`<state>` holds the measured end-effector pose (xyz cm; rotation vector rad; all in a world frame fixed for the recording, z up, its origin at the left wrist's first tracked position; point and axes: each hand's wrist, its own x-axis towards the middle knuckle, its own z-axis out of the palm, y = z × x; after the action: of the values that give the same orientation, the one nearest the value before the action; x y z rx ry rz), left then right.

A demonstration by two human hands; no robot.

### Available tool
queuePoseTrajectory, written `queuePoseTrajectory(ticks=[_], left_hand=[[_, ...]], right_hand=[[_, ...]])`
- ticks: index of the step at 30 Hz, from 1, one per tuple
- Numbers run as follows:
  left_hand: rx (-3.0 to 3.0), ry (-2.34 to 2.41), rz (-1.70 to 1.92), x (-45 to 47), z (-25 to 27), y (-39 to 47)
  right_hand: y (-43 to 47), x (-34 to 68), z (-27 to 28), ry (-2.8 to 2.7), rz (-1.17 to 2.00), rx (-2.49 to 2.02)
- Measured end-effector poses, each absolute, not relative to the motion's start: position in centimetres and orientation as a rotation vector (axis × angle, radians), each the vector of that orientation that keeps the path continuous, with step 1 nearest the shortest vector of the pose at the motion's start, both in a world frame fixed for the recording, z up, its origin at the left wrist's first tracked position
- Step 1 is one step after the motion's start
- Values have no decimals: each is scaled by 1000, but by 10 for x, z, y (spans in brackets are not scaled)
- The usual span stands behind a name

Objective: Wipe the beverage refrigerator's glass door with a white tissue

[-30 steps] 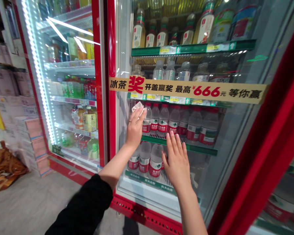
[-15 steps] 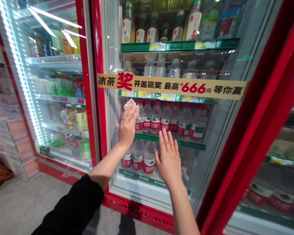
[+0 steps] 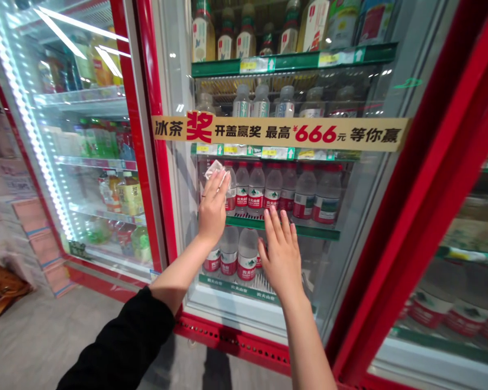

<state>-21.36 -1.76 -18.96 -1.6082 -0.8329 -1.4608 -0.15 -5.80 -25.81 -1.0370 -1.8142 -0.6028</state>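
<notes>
Ahead of me is the glass door (image 3: 179, 179) of a drinks fridge, framed in red. My left hand (image 3: 212, 208) presses a crumpled white tissue (image 3: 214, 169) against the glass, below the yellow sticker strip (image 3: 282, 133) with Chinese lettering. My right hand (image 3: 280, 246) holds nothing; it lies flat at the glass, fingers apart, lower and to the right. Behind the door, red-capped water bottles (image 3: 256, 189) stand in a row on a green-edged shelf (image 3: 317, 230), with more bottles beneath.
Another lit drinks fridge (image 3: 126, 227) stands at the left, and pink boxes (image 3: 44, 238) are stacked beside it. A red door frame (image 3: 415, 200) slants up on the right, with more bottles (image 3: 435, 306) behind glass. Grey floor (image 3: 65, 346) lies below.
The view has shifted slightly, so the shelves and sticker appear a little higher and further left. Both hands stay at the glass in nearly the same places, the left still on the tissue.
</notes>
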Motion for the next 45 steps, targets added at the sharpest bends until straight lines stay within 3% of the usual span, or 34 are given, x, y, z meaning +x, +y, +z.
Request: queuePoseTrajectory(ticks=[5,12,20,25,32,37,41,45], left_hand=[[-1650,-847,-1352,-183,-210,-23],[-1676,-854,-1349,-179,-182,-18],[-1681,-886,-1335,-160,-208,-24],[-1706,-859,-1346,-178,-193,-22],[-1660,-879,-1362,-185,-217,-27],[-1760,-846,-1284,-173,-189,-20],[-1693,-850,-1395,-186,-173,-14],[-1648,-890,-1464,-182,-195,-18]], right_hand=[[-61,5,-255,-1793,-597,-1044],[-59,20,-255,-1769,-623,-1095],[-56,19,-259,-1760,-631,-1102],[-56,17,-260,-1751,-604,-1105],[-56,14,-260,-1772,-553,-1091],[-56,13,-262,-1769,-535,-1095],[-57,16,-260,-1779,-517,-1053],[-57,19,-259,-1797,-518,-1039]])
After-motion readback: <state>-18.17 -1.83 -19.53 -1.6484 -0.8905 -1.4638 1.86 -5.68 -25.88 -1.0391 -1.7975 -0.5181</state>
